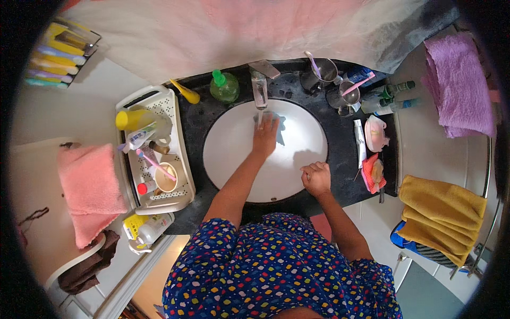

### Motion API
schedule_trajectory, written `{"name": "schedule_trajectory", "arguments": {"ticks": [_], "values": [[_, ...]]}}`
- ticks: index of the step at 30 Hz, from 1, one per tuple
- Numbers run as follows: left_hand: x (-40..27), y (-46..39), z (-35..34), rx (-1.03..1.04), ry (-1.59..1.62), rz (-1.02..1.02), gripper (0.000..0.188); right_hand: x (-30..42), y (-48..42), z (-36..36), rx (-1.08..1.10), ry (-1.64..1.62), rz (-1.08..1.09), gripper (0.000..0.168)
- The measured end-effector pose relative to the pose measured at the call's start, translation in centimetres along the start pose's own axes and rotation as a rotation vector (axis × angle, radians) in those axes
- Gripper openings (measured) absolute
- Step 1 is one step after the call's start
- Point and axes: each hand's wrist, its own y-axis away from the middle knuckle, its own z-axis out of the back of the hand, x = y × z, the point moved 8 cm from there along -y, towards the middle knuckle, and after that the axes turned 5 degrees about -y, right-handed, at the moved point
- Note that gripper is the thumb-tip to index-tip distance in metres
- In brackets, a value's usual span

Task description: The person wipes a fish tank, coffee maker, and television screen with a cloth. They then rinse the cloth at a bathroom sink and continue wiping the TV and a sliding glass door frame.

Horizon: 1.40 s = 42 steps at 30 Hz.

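My left hand (266, 137) reaches into the white oval washbasin (227, 159), below the tap (259, 87). A thin stream of water (260, 116) falls onto its fingers, which are stretched out and a little apart. Under them spreads a grey, jagged-edged patch (281, 133), perhaps a wet cloth; the hand hides most of it. The palm faces down and is out of sight. My right hand (317, 177) hovers over the basin's right rim with its fingers curled in, and nothing shows in it. Its shadow falls on the white bowl.
Around the basin runs a black counter (195, 135). Behind it stand a green pump bottle (224, 87), a yellow tube (186, 92) and metal mugs (318, 75) with toothbrushes. A white tray (184, 175) of toiletries lies left. Right are a white tube (359, 143) and glass bottles (394, 89).
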Motion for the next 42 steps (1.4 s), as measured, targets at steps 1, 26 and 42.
{"name": "schedule_trajectory", "arguments": {"ticks": [1, 26, 42], "values": [[1.0, -1.0, 1.0, -0.017, -0.014, -0.034, 0.043, -0.3, 0.3, -0.8, -0.072, -0.009, 0.021, 0.009], [13.5, 4.3, -10.1, 0.366, 1.115, 0.789, 0.029, -1.6, 1.8, -6.2, 0.18, 0.259, -0.029, 0.006], [9.7, 5.5, -2.4, 0.087, 2.187, 1.021, 0.034, -4.6, -10.3, -17.1, -0.197, -1.495, -1.056, 0.034]]}}
